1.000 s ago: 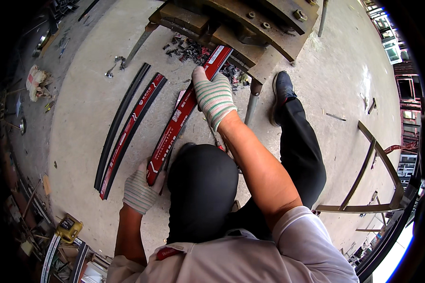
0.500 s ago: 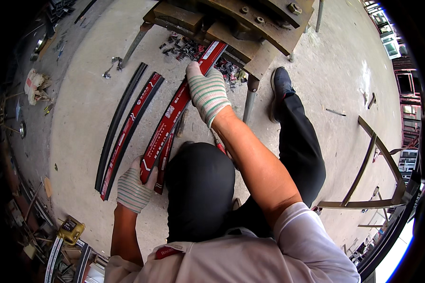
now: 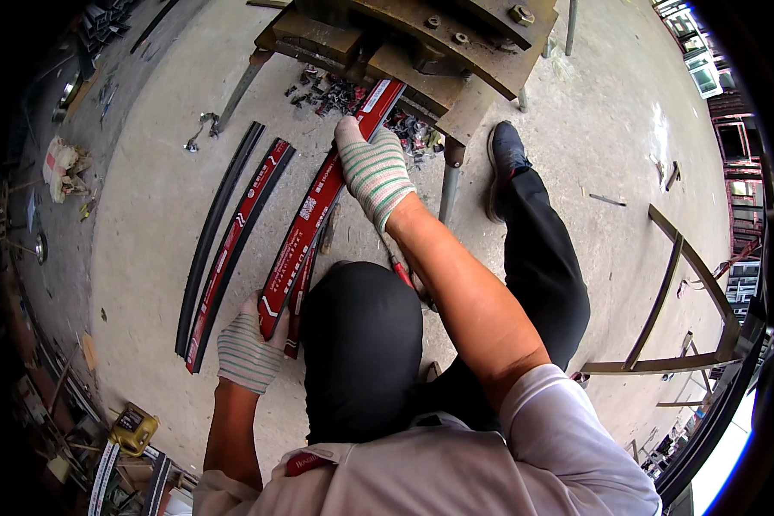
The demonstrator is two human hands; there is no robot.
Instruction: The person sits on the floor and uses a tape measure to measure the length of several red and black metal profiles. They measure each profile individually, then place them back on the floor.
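Observation:
A long profile strip with red printed film [image 3: 304,215] slants across the middle, its far end going in at the heavy metal punching machine [image 3: 421,64]. Round its near end my gloved left hand [image 3: 251,348] is closed. My right hand [image 3: 376,168], in a striped knit glove, grips the strip close to the machine. Under the held strip lies another red-filmed strip [image 3: 298,301], partly covered. Two more profile strips rest on the floor to the left, one red-filmed [image 3: 239,249] and one black [image 3: 218,236].
Dark offcuts [image 3: 331,93] are heaped under the machine between its legs. A red-handled screwdriver-like tool [image 3: 401,272] lies beside my knee. Metal frame pieces [image 3: 662,292] lie at the right. A yellow tool [image 3: 132,428] stands at the lower left.
Both hands keep their hold on the strip, which stays at the machine with little visible movement. The whole view has shifted slightly.

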